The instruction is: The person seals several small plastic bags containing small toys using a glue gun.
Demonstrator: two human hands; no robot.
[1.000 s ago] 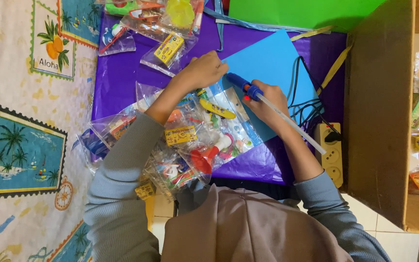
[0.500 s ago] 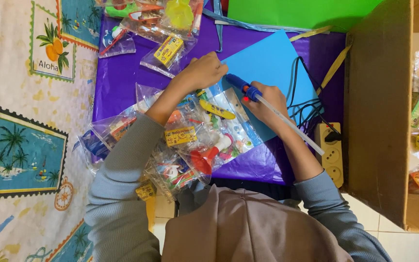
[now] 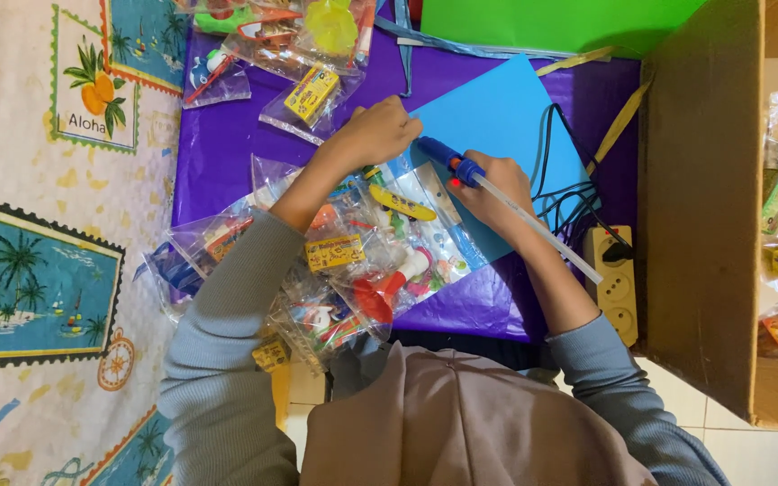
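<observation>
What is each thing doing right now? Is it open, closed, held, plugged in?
left hand: closed, pinching the top of a clear toy bag
clear toy bag: filled, lying flat on the blue sheet
right hand: closed around the blue tool
blue tool: held, tip at the bag's top
blue sheet: flat on the purple cover
power strip: one black plug in
cardboard box: open, packets inside

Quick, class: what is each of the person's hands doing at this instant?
Left hand: closed, fingers pinching the top edge of a clear toy bag.
Right hand: closed around a blue glue gun with a clear stick.
</observation>
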